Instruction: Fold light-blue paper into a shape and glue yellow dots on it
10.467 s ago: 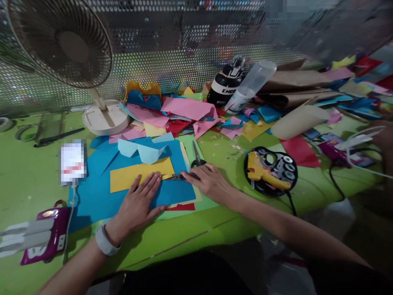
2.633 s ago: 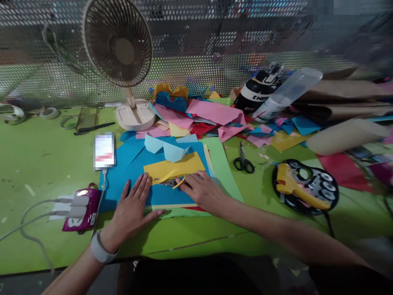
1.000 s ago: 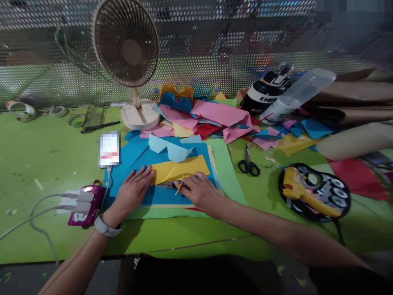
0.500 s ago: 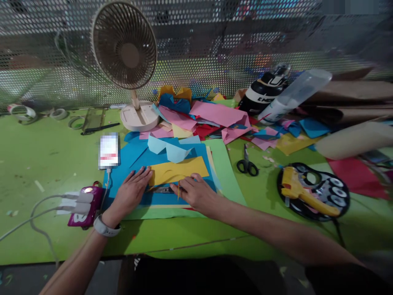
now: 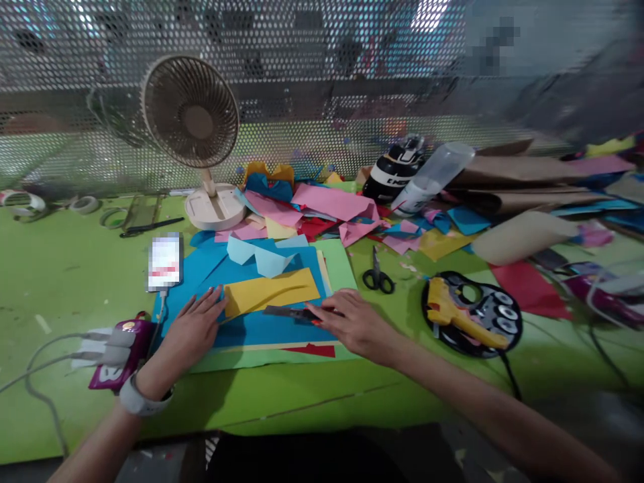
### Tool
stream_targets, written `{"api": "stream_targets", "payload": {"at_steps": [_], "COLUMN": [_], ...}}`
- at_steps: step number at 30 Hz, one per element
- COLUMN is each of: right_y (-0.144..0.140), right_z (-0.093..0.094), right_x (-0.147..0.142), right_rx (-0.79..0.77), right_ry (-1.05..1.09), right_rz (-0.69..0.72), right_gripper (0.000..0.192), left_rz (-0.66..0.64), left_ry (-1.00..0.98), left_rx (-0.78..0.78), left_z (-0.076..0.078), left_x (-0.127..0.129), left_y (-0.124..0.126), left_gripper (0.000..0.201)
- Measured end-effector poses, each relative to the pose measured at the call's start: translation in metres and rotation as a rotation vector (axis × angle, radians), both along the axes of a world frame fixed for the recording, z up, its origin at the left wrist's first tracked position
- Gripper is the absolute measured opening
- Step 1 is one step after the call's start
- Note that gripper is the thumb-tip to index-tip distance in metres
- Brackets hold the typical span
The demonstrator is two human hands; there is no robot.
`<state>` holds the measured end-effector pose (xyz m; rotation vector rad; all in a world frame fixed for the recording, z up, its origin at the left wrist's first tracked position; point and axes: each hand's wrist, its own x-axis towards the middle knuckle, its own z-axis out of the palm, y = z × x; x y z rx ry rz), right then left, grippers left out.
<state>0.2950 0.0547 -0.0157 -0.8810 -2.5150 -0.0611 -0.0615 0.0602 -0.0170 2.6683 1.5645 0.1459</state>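
My left hand (image 5: pixel 194 327) lies flat with fingers stretched, its tips at the left end of a yellow paper strip (image 5: pixel 272 293) with a curved mark. Under both is a blue paper sheet (image 5: pixel 246 334) on a stack of coloured sheets. My right hand (image 5: pixel 355 322) is closed round the right end of a long, thin, dark tool (image 5: pixel 284 312) with a bit of red by the fingers. The tool's other end points left, just below the yellow strip; its exact kind is unclear. Folded light-blue paper (image 5: pixel 261 260) stands above the strip.
Black-handled scissors (image 5: pixel 378 278) lie right of the stack, near a yellow glue gun (image 5: pixel 460 312) on a black holder. Behind are paper scraps (image 5: pixel 332 201), bottles (image 5: pixel 433 178) and a fan (image 5: pixel 201 121). A phone (image 5: pixel 164 261) and a purple power block (image 5: pixel 125 349) sit left.
The view has shifted, so things sit farther left and lower. My right hand and the dark tool have moved right relative to the yellow strip. A thin yellow piece at my right fingers no longer shows.
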Motion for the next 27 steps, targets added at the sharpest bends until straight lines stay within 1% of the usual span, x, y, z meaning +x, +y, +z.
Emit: {"api": "stream_targets", "payload": {"at_steps": [2,4,7,9,11,12,14,16,17,18,22,24,25,27], "right_y": [0.003,0.011,0.03,0.046,0.061,0.068,0.078,0.081,0.08,0.078,0.064,0.06,0.059,0.06], "right_z": [0.0,-0.001,-0.001,0.001,0.005,0.008,0.013,0.019,0.021,0.023,0.025,0.023,0.022,0.02], "right_x": [0.011,0.023,0.036,0.038,0.036,0.034,0.033,0.037,0.041,0.046,0.062,0.064,0.063,0.061], "right_rx": [-0.021,-0.041,-0.088,-0.097,-0.098,-0.088,-0.04,0.019,0.027,0.004,-0.242,-0.326,-0.352,-0.4], "right_ry": [0.09,0.15,0.087,0.003,-0.033,-0.027,0.024,0.062,0.054,0.016,-0.234,-0.298,-0.312,-0.338], "right_rz": [-0.089,-0.256,-0.509,-0.616,-0.686,-0.718,-0.78,-0.809,-0.82,-0.838,-0.963,-1.01,-1.027,-1.053], "right_gripper": [0.035,0.036,0.038,0.037,0.036,0.035,0.039,0.042,0.042,0.041,0.033,0.03,0.03,0.034], "left_rz": [0.031,0.024,0.0,0.006,0.024,0.002,-0.028,-0.049,-0.056,-0.06,-0.076,-0.088,-0.098,-0.106], "left_ry": [-0.006,-0.019,-0.037,-0.024,-0.028,-0.048,-0.073,-0.106,-0.129,-0.157,-0.327,-0.421,-0.473,-0.668], "left_rx": [0.063,0.097,0.11,0.107,0.079,0.047,0.034,0.019,0.009,-0.005,-0.095,-0.161,-0.205,-0.381], "left_z": [0.012,0.023,0.035,0.037,0.034,0.031,0.025,0.02,0.018,0.018,0.022,0.024,0.024,0.024], "left_x": [0.015,0.037,0.079,0.106,0.131,0.141,0.157,0.165,0.166,0.165,0.152,0.144,0.14,0.134], "left_y": [-0.006,-0.009,-0.002,0.01,0.025,0.032,0.043,0.051,0.053,0.055,0.064,0.07,0.073,0.077], "left_gripper": [0.048,0.045,0.043,0.041,0.037,0.034,0.027,0.024,0.024,0.025,0.021,0.019,0.021,0.023]}}
